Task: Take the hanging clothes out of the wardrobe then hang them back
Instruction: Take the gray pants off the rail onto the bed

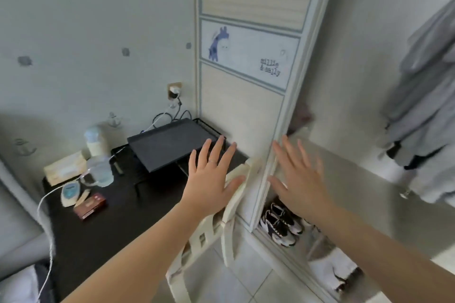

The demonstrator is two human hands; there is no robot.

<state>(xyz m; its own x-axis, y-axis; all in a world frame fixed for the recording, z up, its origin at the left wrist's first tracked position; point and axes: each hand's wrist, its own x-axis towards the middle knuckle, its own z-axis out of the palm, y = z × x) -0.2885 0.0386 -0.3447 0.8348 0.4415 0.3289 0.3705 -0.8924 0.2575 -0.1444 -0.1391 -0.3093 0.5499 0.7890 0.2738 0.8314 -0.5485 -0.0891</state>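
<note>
Bare forearms; thin ring on left hand (209,184)

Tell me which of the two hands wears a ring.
The left hand, spread over the cream chair back, has a thin ring on one finger; the right hand, beside the wardrobe door, shows bare fingers.

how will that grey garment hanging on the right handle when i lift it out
Probably floppy: the grey garment hangs in soft, loose folds, so it should sag and swing once lifted. It is likely light for its size, since the cloth looks thin. As plain fabric, it seems unlikely to be fragile.
</note>
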